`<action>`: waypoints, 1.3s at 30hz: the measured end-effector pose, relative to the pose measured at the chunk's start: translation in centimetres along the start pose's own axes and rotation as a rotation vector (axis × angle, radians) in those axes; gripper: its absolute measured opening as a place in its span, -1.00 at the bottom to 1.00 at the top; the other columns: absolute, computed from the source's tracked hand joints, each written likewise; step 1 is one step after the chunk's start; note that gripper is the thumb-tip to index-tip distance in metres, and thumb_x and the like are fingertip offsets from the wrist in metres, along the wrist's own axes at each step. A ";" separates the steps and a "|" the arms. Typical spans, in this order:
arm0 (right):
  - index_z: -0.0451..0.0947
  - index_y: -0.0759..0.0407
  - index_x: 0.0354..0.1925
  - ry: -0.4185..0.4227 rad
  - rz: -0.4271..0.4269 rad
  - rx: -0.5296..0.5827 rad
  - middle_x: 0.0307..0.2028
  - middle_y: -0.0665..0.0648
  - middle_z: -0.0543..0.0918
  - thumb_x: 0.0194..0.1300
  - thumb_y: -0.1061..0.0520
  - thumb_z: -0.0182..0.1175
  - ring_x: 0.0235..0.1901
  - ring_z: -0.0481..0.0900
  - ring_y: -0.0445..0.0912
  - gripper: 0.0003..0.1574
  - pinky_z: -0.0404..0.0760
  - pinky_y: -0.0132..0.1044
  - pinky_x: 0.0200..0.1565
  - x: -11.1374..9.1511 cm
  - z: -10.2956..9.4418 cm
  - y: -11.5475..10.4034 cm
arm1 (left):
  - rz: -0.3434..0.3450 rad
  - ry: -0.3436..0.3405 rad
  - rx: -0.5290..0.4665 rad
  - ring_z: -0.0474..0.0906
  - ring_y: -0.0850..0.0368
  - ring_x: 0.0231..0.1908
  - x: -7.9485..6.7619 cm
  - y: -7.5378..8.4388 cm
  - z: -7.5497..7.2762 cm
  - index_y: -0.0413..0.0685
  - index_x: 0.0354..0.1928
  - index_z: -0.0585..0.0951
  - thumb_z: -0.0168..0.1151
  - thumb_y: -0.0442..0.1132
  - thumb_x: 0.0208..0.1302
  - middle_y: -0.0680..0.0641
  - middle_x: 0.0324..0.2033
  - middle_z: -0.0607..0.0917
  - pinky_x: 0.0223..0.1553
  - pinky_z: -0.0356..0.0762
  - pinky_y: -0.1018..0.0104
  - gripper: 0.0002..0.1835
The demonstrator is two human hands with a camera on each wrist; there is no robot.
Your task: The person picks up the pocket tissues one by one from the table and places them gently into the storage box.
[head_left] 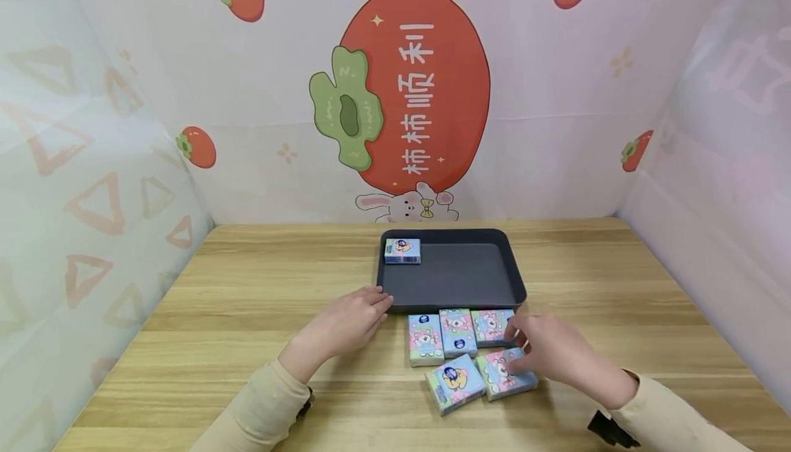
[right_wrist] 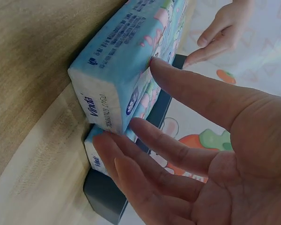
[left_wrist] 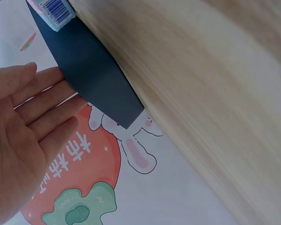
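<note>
My left hand (head_left: 349, 321) has its fingers straight, fingertips against the front left corner of a dark grey tray (head_left: 451, 308). In the left wrist view they lie along the tray's outer wall (left_wrist: 93, 70). My right hand (head_left: 550, 349) pinches a small Vinda tissue pack (head_left: 503, 380) at the front right of the group. The right wrist view shows the thumb on its printed face and the other fingers bent at its far corner. Just behind lies another tissue pack (head_left: 491, 327), its right end partly covered by my fingers.
Between my hands lie a tilted tissue pack (head_left: 456, 382) with a yellow figure and two more packs, a left one (head_left: 425, 345) and a middle one (head_left: 458, 335), by the tray's front edge. One tissue pack (head_left: 402, 249) sits in the tray's back left corner. A printed cloth (head_left: 525, 129) hangs behind the table.
</note>
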State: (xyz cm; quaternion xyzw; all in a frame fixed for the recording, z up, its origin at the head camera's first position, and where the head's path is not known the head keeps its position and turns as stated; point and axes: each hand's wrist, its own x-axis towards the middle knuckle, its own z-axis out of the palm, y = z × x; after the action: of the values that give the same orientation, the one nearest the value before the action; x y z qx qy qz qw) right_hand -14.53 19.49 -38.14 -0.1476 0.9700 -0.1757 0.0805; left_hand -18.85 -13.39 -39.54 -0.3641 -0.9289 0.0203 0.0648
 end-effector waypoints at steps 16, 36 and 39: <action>0.60 0.04 -0.35 -0.142 -0.033 0.038 -0.35 0.00 0.65 -0.24 -0.01 0.55 -0.38 0.51 -0.18 -0.56 0.56 -0.24 -0.34 0.0 0.0 0.1 | 0.004 -0.004 0.003 0.50 -0.03 0.17 0.1 0.0 0.0 -0.19 0.13 0.56 0.05 -0.16 0.40 -0.17 0.11 0.60 0.24 0.46 0.14 -0.63; 0.63 0.15 -0.36 -0.195 -0.075 0.035 -0.36 0.01 0.63 -0.26 0.01 0.55 -0.32 0.51 -0.14 -0.55 0.59 -0.16 -0.24 0.3 0.0 0.1 | -0.007 -0.025 0.003 0.48 -0.03 0.19 0.1 0.0 -0.2 -0.17 0.15 0.55 0.03 -0.15 0.41 -0.16 0.13 0.59 0.25 0.45 0.14 -0.62; 0.64 0.16 -0.37 -0.196 -0.088 0.045 -0.38 0.00 0.63 -0.26 0.01 0.55 -0.34 0.51 -0.15 -0.56 0.59 -0.20 -0.27 0.3 -0.1 0.3 | -0.008 -0.023 0.002 0.49 -0.03 0.19 0.1 0.0 -0.2 -0.18 0.15 0.55 0.03 -0.15 0.41 -0.15 0.12 0.60 0.25 0.45 0.14 -0.62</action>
State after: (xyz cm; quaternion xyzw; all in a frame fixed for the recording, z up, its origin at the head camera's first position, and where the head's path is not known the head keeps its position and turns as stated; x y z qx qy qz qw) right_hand -14.92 19.65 -38.16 -0.2045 0.9459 -0.1855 0.1703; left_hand -18.86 -13.33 -39.33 -0.3603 -0.9309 0.0253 0.0544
